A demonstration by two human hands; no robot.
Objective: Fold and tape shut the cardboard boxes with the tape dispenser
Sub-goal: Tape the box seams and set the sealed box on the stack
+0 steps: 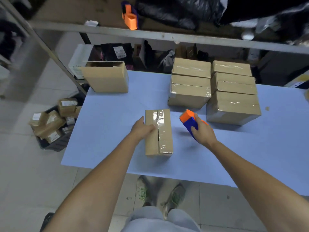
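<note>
Pressing my left hand (143,129), fingers flat, on the brown cardboard box (163,139) on the blue tabletop (107,131), probably steadying it; at its three o'clock, my right hand (203,132) grips the blue-and-orange tape dispenser (188,120).

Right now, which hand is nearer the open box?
Left. The left hand, on the small box, is this side of the open box; the right hand holds the tape dispenser farther right.
</note>
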